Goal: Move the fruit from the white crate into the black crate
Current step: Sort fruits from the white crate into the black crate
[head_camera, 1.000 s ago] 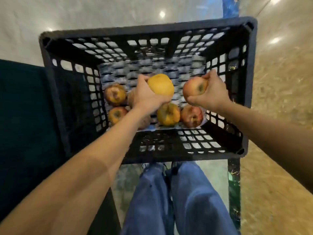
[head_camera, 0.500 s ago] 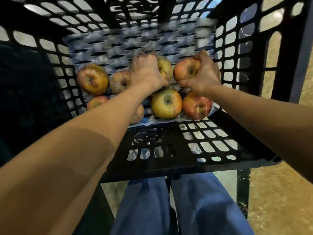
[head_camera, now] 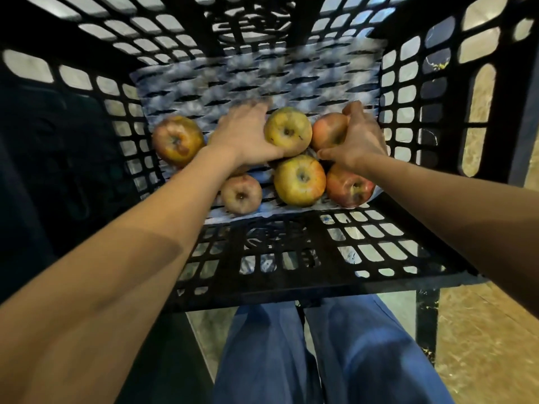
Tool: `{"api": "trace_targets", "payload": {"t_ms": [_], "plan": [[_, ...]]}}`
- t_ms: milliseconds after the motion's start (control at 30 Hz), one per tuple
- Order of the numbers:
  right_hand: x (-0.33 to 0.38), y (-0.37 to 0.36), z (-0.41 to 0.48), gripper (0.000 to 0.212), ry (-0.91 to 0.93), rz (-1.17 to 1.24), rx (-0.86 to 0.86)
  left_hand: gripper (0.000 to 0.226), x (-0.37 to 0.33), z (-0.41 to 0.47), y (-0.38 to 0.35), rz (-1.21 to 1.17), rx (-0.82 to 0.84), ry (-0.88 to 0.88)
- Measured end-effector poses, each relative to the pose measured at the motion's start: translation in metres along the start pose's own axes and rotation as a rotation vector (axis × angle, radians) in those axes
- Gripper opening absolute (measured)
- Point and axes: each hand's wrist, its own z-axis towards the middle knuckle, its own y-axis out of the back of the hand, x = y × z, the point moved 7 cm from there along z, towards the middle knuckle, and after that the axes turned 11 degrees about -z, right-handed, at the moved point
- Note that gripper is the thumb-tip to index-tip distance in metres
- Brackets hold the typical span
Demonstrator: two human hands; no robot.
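Looking down through the head camera, I see the black crate [head_camera: 262, 293] filling most of the view, its floor covered by a blue-and-white patterned liner [head_camera: 262, 83]. Furthest left on that liner sits a mottled apple [head_camera: 178, 141], close to the left wall. Next comes my left hand [head_camera: 245, 135], palm down and reaching in over the fruit. Its fingers [head_camera: 258, 104] are motion-blurred, and I cannot tell whether they grip anything or only lie against the yellow-green apple [head_camera: 288, 131] that touches the hand's right edge. Below the wrist rests a small pale apple [head_camera: 241, 193], and just right of it a larger yellow apple [head_camera: 299, 180], sitting directly beneath the yellow-green one. Further right, my right hand [head_camera: 360, 141] has its fingers curled over the top of a reddish apple [head_camera: 328, 131], thumb underneath, clamped on it just above the pile. A red apple [head_camera: 348, 185] lies below that hand, beside the yellow apple. Blue trousers [head_camera: 291, 360] show under the crate, and brown floor [head_camera: 481, 345] to the right.
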Motion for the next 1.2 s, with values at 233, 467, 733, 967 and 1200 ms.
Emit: {"api": "trace_targets", "payload": {"t_ms": [233, 467, 733, 967, 1200], "plan": [[0.000, 0.001, -0.003, 0.077, 0.006, 0.024, -0.028, 0.080, 0.036, -0.021, -0.001, 0.292, -0.047, 0.118], [-0.003, 0.002, -0.008, 0.073, -0.021, 0.101, -0.093, 0.071, 0.046, -0.019, 0.012, 0.104, -0.202, 0.154], [-0.006, 0.003, -0.011, 0.074, -0.046, 0.122, -0.137, 0.082, 0.051, -0.020, 0.012, 0.048, -0.268, 0.168], [0.001, 0.003, -0.010, 0.092, -0.019, 0.005, 0.003, 0.094, 0.049, -0.030, 0.007, -0.085, -0.276, 0.151], [0.014, 0.050, -0.081, 0.067, -0.008, 0.055, 0.054, 0.062, 0.010, -0.115, 0.030, -0.208, -0.247, 0.125]]}}
